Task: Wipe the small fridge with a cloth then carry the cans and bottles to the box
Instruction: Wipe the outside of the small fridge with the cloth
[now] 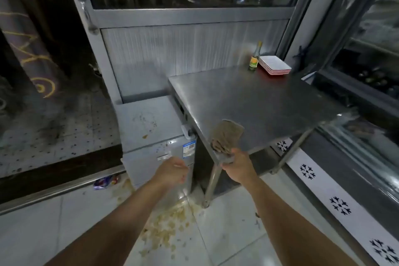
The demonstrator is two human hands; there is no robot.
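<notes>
Two bare forearms, no sleeves in view, left hand (pixel 172 170) & right hand (pixel 238 167) bare, no gloves, no rings or wrist items seen, nails unclear.

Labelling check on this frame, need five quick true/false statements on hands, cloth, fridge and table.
1. The right hand grips the brownish-grey cloth at the near edge of the stainless steel table. True.
2. The left hand holds a can. False: it holds nothing, in front of the small grey fridge.
3. The fridge top is spotless. False: it shows brownish stains.
4. A green glass bottle with a yellow label stands upright beside a stack of red-and-white rectangular plates. True.
5. The cloth lies on the floor. False: it lies on the table edge.
</notes>
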